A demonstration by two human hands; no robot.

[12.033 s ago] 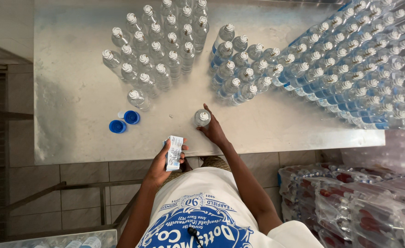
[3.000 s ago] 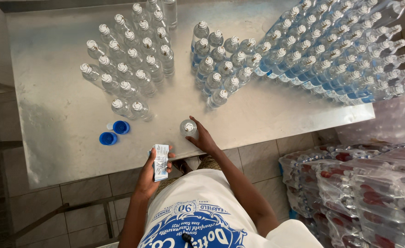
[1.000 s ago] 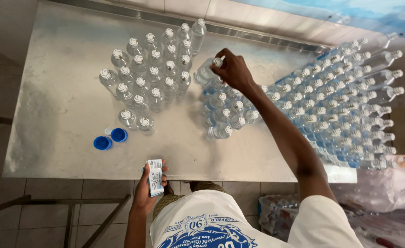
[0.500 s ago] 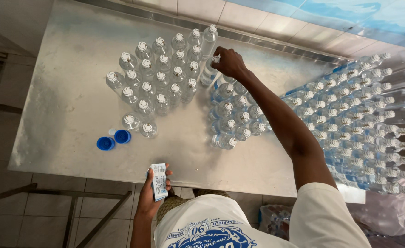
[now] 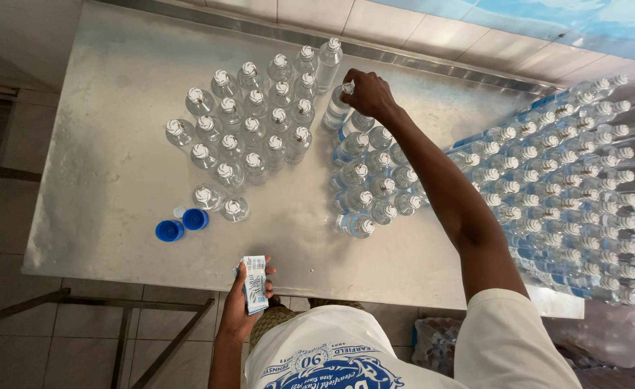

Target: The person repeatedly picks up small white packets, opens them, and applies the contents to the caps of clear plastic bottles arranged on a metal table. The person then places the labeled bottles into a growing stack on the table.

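Observation:
My right hand (image 5: 367,93) reaches far across the steel table (image 5: 101,166) and grips the top of a clear plastic bottle (image 5: 337,109) at the back of the middle cluster of labelled bottles (image 5: 370,180). My left hand (image 5: 242,302) stays near the table's front edge and holds a small stack of blue-and-white labels (image 5: 255,283). To the left stands a group of unlabelled clear bottles (image 5: 252,130) with white caps.
Two blue caps (image 5: 182,225) lie near the front left. A large mass of capped bottles (image 5: 584,180) lies stacked on the right side of the table. Packs of wrapped bottles (image 5: 440,338) sit on the tiled floor below.
My right hand has carried the bottle from the table's front edge to the back of the middle cluster. The left hand has kept the labels low by the edge.

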